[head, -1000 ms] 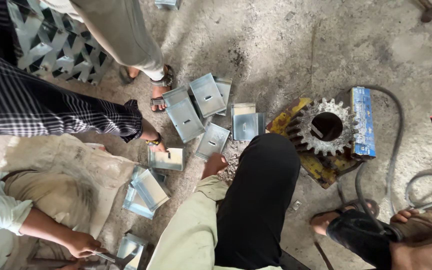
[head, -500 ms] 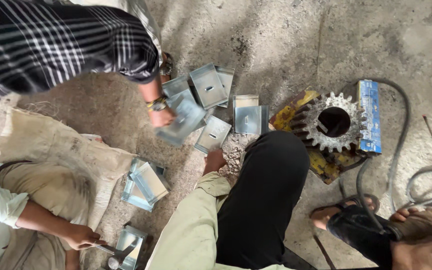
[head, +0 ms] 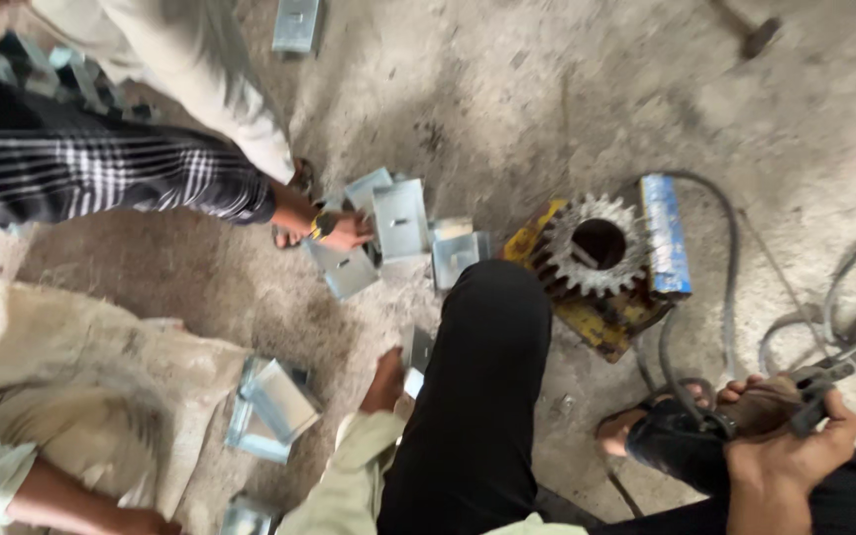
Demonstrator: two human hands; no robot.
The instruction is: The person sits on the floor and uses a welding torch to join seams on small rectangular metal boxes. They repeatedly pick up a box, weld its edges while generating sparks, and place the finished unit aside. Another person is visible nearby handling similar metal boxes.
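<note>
L hand (head: 385, 379): down by the knee, fingers touching a small metal bracket (head: 416, 359) on the floor; whether it grips is unclear, view blurred.
R hand (head: 795, 448): clenched round a dark welding holder (head: 816, 388), cable (head: 710, 307) trailing off it.
Change vs 0.5 s ago: L hand lower and nearer the body, now at that lone bracket; R hand as before.
Co-worker's hand (head: 346, 231): pressing on the bracket pile (head: 400, 220), plaid sleeve now pulled back.
Nearby: gear (head: 596, 245) on a yellow block.
</note>
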